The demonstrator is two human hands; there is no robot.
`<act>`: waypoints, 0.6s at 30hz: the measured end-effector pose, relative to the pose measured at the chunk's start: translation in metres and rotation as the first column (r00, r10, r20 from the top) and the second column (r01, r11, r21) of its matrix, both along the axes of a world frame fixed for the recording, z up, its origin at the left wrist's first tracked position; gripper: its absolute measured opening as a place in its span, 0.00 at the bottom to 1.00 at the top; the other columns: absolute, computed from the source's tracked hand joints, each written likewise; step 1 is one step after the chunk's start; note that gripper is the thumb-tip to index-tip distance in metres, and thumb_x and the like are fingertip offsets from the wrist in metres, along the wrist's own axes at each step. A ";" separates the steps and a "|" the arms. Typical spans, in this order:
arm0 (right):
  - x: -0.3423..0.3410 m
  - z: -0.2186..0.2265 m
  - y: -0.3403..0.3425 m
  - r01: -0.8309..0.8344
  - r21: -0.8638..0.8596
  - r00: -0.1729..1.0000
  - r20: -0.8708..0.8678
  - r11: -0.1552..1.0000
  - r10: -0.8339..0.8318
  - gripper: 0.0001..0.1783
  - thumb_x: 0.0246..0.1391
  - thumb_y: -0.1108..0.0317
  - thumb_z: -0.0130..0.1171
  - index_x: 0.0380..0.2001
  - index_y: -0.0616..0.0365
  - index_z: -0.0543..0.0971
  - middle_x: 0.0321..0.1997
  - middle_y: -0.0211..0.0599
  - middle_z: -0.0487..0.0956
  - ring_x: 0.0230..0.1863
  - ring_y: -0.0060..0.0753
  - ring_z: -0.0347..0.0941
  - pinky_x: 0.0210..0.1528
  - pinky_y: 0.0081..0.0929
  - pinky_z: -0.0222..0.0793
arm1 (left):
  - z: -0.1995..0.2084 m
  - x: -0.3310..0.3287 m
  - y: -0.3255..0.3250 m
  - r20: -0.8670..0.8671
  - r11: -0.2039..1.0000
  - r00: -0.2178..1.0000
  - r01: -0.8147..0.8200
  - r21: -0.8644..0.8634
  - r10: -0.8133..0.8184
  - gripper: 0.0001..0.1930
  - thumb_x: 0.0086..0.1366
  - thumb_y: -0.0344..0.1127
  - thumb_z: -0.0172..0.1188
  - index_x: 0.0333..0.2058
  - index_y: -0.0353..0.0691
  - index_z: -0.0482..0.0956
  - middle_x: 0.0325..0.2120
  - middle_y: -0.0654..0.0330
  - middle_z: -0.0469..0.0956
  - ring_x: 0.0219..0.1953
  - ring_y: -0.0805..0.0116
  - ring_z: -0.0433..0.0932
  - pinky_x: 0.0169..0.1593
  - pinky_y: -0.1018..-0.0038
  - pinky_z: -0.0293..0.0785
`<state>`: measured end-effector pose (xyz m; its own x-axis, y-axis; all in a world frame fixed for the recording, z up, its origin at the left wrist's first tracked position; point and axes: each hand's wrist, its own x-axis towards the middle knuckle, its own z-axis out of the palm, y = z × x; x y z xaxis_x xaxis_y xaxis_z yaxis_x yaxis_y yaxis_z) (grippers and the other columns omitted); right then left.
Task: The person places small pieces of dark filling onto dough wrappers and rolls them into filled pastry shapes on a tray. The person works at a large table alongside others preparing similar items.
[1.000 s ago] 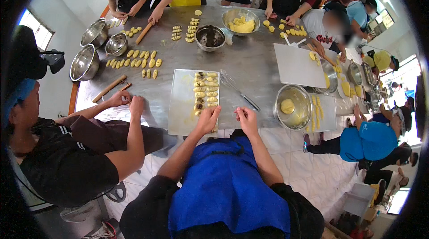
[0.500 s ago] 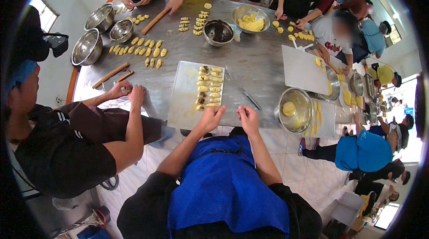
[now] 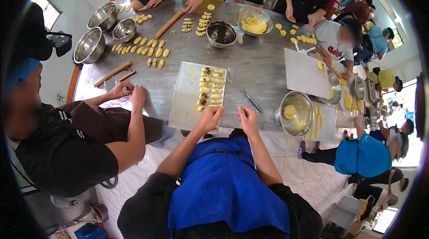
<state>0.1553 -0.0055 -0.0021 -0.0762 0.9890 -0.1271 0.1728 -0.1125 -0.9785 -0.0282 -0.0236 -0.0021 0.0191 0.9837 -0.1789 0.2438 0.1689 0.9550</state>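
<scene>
Head view, only one to hand. Your left hand (image 3: pixel 211 119) is at the near right end of the pale tray (image 3: pixel 184 98), thumb up, fingers curled. Your right hand (image 3: pixel 248 119) stands apart from it, off the tray's right side, fingers bent toward the thumb. Cannot tell whether either pinches anything (a thin scrap of dough would vanish at this scale). Shaped dough pieces (image 3: pixel 217 90) lie in two columns on the tray's right half, dark streaks mostly in the left column. Whisk (image 3: pixel 255 104) just beside the tray on the table (image 3: pixel 154 78); farther right, a steel bowl (image 3: pixel 304 126) with a dough ball (image 3: pixel 290 112), dough strips (image 3: pixel 318 119) beside it.

Step, my reading: hand-shaping or finishing pieces for those columns. Next move seems to call for light fingertips, and any placing kept in line without squashing neighbours.
</scene>
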 end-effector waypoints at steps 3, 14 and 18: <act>0.003 0.004 0.000 0.001 0.016 1.000 0.019 1.000 -0.001 0.20 0.62 0.63 0.54 0.16 0.59 0.68 0.14 0.21 0.62 0.18 0.13 0.56 0.20 0.21 0.51 | -0.001 0.003 0.003 -0.020 0.999 0.999 0.033 0.013 -0.032 0.29 0.70 0.47 0.50 0.15 0.32 0.60 0.12 0.66 0.53 0.18 0.77 0.53 0.20 0.66 0.52; 0.017 0.005 -0.010 0.073 0.058 0.993 0.086 0.996 -0.078 0.24 0.61 0.61 0.55 0.14 0.60 0.64 0.13 0.23 0.57 0.18 0.15 0.51 0.20 0.26 0.48 | -0.004 0.018 0.006 -0.047 0.993 0.994 0.099 0.061 -0.097 0.25 0.68 0.43 0.53 0.16 0.30 0.64 0.10 0.58 0.56 0.16 0.73 0.54 0.20 0.64 0.54; 0.023 0.006 -0.016 0.094 0.071 0.989 0.107 0.993 -0.102 0.24 0.61 0.61 0.54 0.14 0.60 0.64 0.13 0.24 0.58 0.18 0.16 0.52 0.21 0.26 0.48 | -0.010 0.024 0.006 -0.011 0.989 0.990 0.142 0.032 -0.142 0.26 0.68 0.43 0.53 0.16 0.30 0.64 0.10 0.59 0.55 0.16 0.74 0.54 0.20 0.64 0.54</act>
<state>0.1782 -0.0219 0.0043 0.0323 0.9974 -0.0638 0.2710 -0.0702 -0.9600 -0.0045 -0.0180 -0.0121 0.1575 0.9764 -0.1479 0.2714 0.1013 0.9571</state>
